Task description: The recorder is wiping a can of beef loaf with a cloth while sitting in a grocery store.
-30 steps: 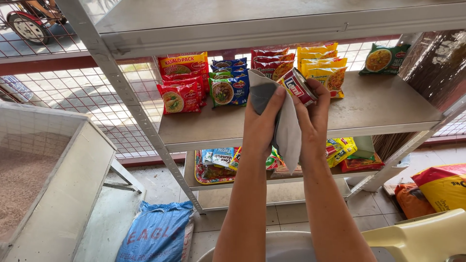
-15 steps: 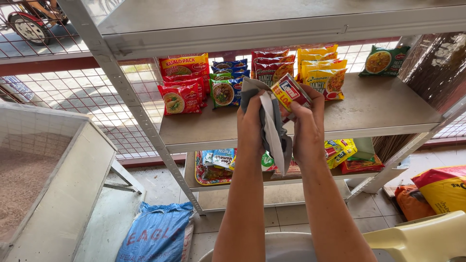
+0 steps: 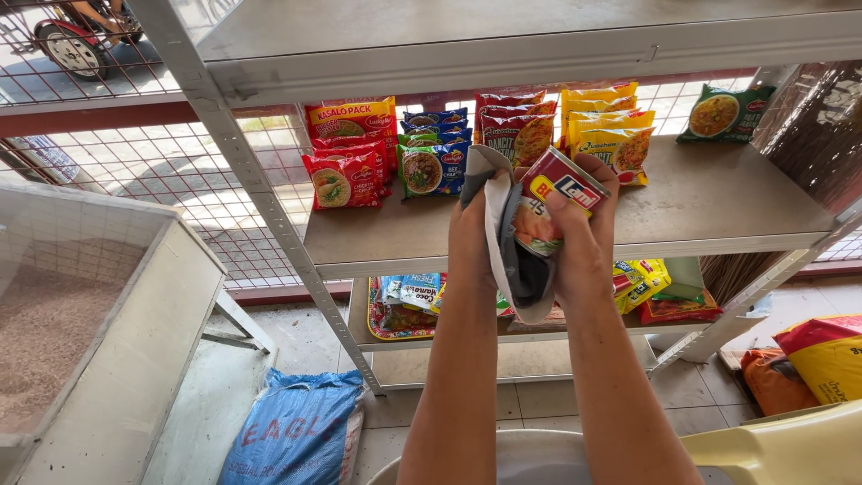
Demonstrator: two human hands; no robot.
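The small red and yellow tin can [image 3: 558, 199] is up in front of the grey metal shelf [image 3: 718, 202], held between both hands. The right hand [image 3: 585, 242] wraps its fingers tight around the can, with the thumb on its side. The left hand [image 3: 473, 238] presses the white and grey cloth [image 3: 512, 260] against the can, fingers closed on the cloth. A moment ago the can stood more upright and the cloth hung longer below the hands; now the can is tipped over and the cloth is bunched up around it.

Behind the hands, on the shelf, are red noodle packets [image 3: 346, 162], blue noodle packets [image 3: 433, 162], yellow noodle packets [image 3: 611, 130] and one green noodle packet [image 3: 723, 114] off to the side. More snack packets [image 3: 646, 287] lie on the lower shelf. On the tiled floor sit a blue sack [image 3: 296, 436] and an orange and yellow sack [image 3: 822, 355]. A grey bin of rice [image 3: 54, 323] stands at the left. Wire mesh [image 3: 117, 171] is behind it all.
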